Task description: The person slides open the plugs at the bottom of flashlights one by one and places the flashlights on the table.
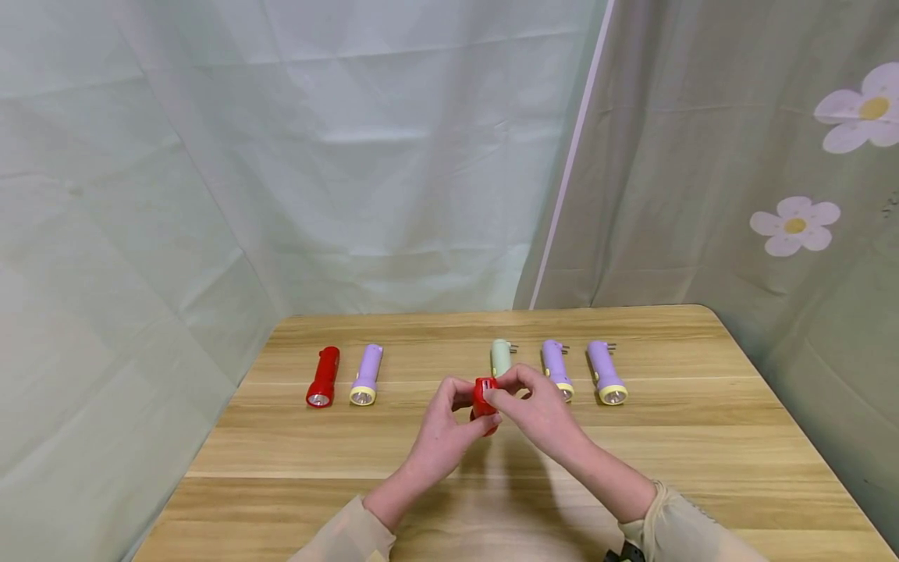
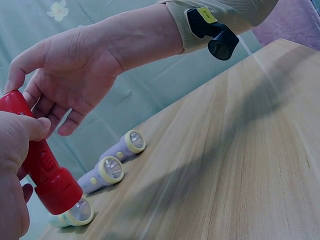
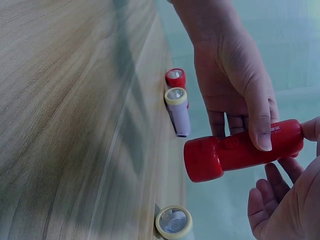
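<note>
Over the middle of the table, my left hand holds a red flashlight, its thumb across the body and its fingers behind. In the left wrist view the same red flashlight slants with its wide head downward. My right hand is at the tail end, thumb on the end and fingertips at its side, pinching it. A slot shows on the tail in the head view. Just behind the hands lies a pale green flashlight, partly hidden, with metal prongs sticking out at its tail.
Left of the hands lie another red flashlight and a purple flashlight. To the right are a second purple flashlight and a third purple flashlight, both with prongs out. A pale curtain hangs behind the wooden table.
</note>
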A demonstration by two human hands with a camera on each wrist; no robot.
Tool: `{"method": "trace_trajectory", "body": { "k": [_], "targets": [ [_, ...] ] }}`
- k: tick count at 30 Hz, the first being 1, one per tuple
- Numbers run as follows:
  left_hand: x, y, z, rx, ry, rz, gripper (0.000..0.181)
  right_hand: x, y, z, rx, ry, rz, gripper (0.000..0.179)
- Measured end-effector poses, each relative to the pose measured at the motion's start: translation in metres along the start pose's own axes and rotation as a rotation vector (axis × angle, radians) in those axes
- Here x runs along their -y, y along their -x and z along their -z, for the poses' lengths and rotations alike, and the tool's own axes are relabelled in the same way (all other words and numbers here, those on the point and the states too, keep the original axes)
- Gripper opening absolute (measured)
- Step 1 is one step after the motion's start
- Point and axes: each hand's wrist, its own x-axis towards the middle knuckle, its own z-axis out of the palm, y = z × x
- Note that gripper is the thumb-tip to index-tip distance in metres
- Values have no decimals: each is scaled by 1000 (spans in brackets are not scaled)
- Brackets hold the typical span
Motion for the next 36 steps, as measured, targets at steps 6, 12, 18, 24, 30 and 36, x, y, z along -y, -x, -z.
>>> {"method": "trace_trajectory", "body": {
  "k": [6,12,18,24,30,36],
  "targets": [
    [-1,0,0,1,4,10,40,0,0,0,0,-5,-1,15],
    [-2,-1,0,6,9,19,41,0,0,-1,-2,-8,10,14],
    [-1,0,1,8,14,23,41,-1,0,-2,-9,-21,19,13],
    [0,0,0,7,14,26,41,-2,0,-3,-7,-34,29,13],
    [0,0,1,5,11,29,41,-2,1,-2,-9,-43,26,13],
    [-1,0,0,4,6,28,40,-5,0,-3,-10,-30,25,12]
  ]
}}
